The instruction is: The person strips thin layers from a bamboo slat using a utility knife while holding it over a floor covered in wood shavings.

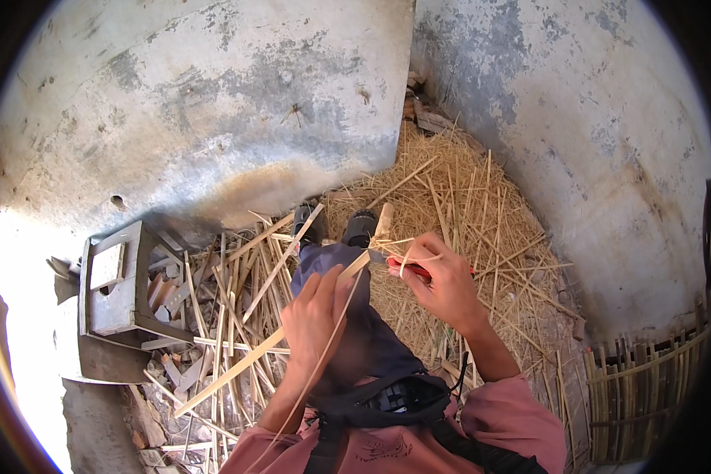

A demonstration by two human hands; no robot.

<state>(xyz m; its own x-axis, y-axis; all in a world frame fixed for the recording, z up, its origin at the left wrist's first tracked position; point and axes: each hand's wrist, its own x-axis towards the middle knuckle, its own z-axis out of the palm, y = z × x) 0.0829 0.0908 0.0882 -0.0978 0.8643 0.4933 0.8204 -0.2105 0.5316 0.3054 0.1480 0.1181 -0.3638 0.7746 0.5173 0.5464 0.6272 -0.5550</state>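
My left hand (314, 314) is closed around a pale split bamboo strip (245, 363), which slants from the lower left up to the middle. Just beyond my fingers, the strip's upper end meets the short blade of a red-handled knife (419, 269). My right hand (442, 278) grips that knife, its handle partly hidden by the fingers. A thin pale sliver (405, 262) curls around the right fingers. Another thin, string-like strand (312, 375) trails past my left wrist toward the lower edge. Whether it is joined to the strip, I cannot tell.
Straw and shavings (482, 229) cover the floor ahead and right. More bamboo strips (233, 316) lie scattered at left, beside a wooden stool (122, 276) on its side. A slatted bamboo panel (644, 395) stands lower right. Worn walls (237, 95) enclose the corner.
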